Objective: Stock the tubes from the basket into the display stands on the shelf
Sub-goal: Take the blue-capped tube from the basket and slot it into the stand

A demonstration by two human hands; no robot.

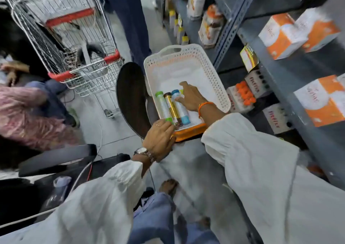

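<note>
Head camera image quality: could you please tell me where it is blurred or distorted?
Head view: motion blur smears the shelf boxes and the shopping cart; the tubes in the white basket stay fairly sharp; wide-angle distortion bends the shelf upright; lighting is even, without glare.

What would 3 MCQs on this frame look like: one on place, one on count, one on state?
1. Where do the tubes lie?
A. in the cart
B. in the white basket
C. on the floor

2. How many tubes lie fully in view, side by side?
A. three
B. six
C. one

3. What is the right hand doing?
A. hanging at the side
B. gripping the cart
C. reaching into the basket

Key: B, green-capped tube, gold tube and blue-capped tube lie inside it; A, those three; C, its fingers touch the blue-capped tube, while the left hand rests at the basket's near edge.
</note>
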